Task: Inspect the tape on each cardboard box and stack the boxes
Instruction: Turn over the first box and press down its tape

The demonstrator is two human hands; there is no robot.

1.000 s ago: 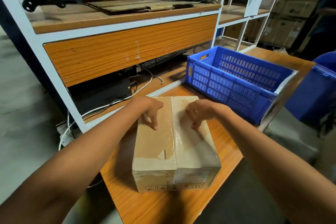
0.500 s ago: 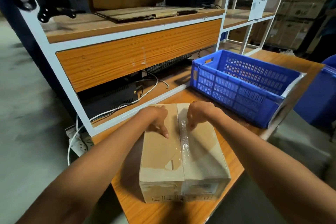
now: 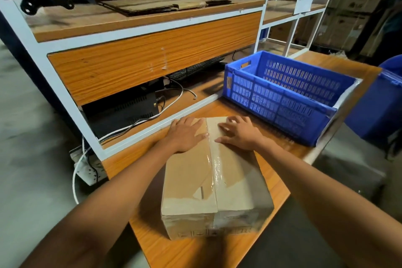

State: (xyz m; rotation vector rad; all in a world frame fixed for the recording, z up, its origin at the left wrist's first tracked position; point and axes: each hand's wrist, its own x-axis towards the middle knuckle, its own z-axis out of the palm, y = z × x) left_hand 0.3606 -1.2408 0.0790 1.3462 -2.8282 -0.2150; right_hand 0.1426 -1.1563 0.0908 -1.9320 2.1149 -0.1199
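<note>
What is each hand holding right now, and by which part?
Nothing is gripped. The left hand and right hand lie flat, fingers straight, on the far end of the cardboard box top, one on each side of the tape seam.

Brown cardboard box (image 3: 195, 172), clear glossy tape (image 3: 214, 159); blue slotted crate (image 3: 282, 98); orange woodgrain table (image 3: 195, 250).

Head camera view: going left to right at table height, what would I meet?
From the left: white power strip on the floor, black vented electrical unit, left hand, shiny clear tape strip, right hand, blue slotted plastic crate, dark blue plastic bin.
</note>
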